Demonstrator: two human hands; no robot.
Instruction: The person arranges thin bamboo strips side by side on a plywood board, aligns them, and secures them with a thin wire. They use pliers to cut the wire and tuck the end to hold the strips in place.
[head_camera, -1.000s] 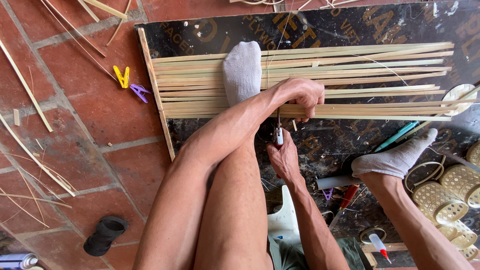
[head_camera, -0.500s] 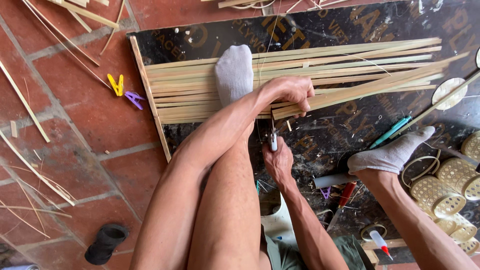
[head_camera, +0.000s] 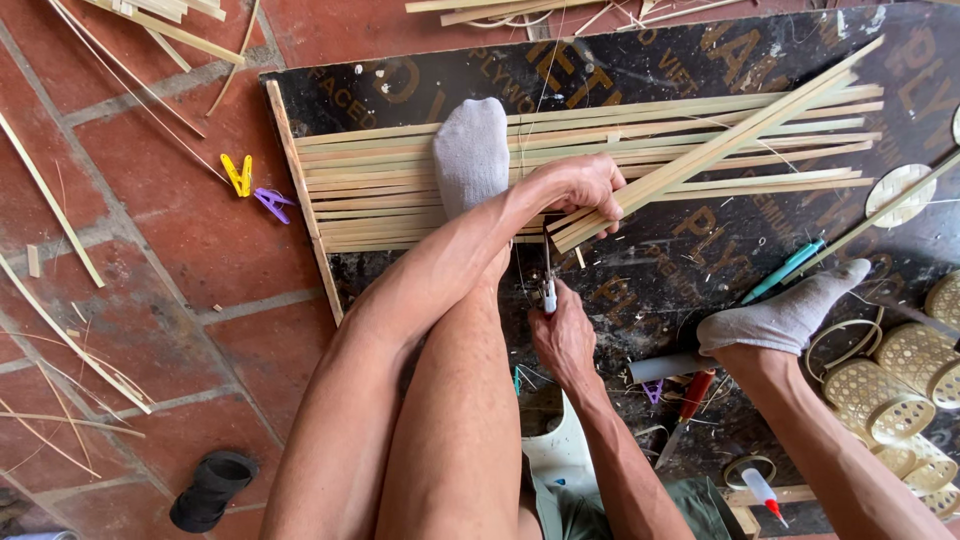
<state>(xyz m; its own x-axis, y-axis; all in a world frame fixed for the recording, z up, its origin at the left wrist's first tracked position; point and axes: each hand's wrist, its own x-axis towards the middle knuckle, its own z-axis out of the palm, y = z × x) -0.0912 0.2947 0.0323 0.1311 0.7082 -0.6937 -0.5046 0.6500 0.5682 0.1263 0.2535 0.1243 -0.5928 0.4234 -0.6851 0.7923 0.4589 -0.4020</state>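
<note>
mat (head_camera: 400, 185) of laid strips, part built. left hand (head_camera: 585, 190) clenched on a lifted bundle (head_camera: 720, 150); right hand (head_camera: 562, 335) grasping a knife (head_camera: 548, 285). loose strips unplaced.

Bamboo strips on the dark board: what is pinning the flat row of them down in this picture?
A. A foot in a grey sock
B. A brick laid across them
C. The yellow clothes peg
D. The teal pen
A. A grey-socked foot presses on the row of bamboo strips, while the yellow clothes peg lies apart on the brick floor and the teal pen lies on the dark board below the strips.
</note>
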